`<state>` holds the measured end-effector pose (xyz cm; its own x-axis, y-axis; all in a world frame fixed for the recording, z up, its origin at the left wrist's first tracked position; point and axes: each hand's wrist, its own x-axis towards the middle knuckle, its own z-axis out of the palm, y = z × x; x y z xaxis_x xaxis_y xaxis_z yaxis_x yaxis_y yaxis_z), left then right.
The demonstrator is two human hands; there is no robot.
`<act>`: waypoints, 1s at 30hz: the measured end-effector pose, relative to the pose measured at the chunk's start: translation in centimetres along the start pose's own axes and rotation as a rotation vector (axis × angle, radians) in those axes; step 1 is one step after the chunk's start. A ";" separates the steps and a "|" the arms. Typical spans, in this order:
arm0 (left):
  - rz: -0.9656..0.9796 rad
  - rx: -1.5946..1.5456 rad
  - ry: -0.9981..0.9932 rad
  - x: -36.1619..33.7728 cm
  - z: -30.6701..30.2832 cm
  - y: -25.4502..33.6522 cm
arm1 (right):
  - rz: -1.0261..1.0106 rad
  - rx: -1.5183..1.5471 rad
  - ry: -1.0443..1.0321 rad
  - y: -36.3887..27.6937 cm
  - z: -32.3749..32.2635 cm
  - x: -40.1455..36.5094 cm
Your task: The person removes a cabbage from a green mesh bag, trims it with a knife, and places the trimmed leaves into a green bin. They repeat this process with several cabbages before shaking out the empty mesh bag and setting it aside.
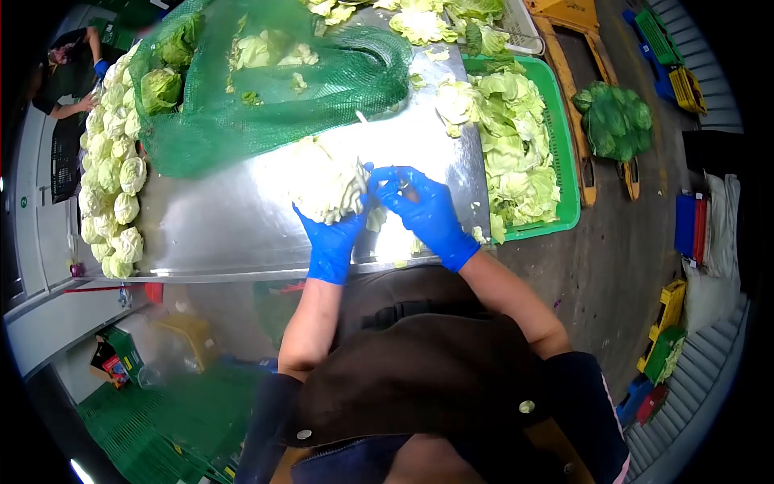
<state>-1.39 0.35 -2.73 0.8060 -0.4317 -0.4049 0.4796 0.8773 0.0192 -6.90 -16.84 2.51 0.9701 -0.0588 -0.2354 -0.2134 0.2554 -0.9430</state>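
A pale green cabbage head is held above the steel table, near its front edge. My left hand, in a blue glove, is closed round the cabbage's underside. My right hand, also gloved in blue, is at the cabbage's right side with its fingers curled together; whatever is between them is too small to make out. A green mesh net lies across the table behind the cabbage, with loose leaves and cabbages under or on it. Small leaf scraps lie near my right hand.
Right of the table stands a green crate full of leaves. Trimmed cabbages are piled at the left end. A co-worker stands at the upper left. A netted bag of cabbages sits by an orange pallet jack.
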 end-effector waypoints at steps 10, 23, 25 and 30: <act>-0.039 -0.128 0.000 -0.7 -0.8 2.7 | -0.205 -0.382 -0.096 3.2 4.0 1.0; 1.297 1.476 0.349 -0.7 0.5 35.8 | 0.327 -0.025 0.578 9.3 -1.4 1.0; 1.284 1.160 0.158 0.2 2.9 41.3 | 0.380 -0.045 0.635 10.0 -1.3 0.9; 1.013 0.237 -0.159 3.4 6.7 56.0 | 0.355 -0.038 0.750 12.7 -0.8 1.0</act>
<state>30.57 46.61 3.05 0.8962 0.4431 0.0245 -0.4021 0.7876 0.4669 -8.71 -14.44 -9.87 0.5128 -0.6119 -0.6021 -0.5091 0.3480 -0.7872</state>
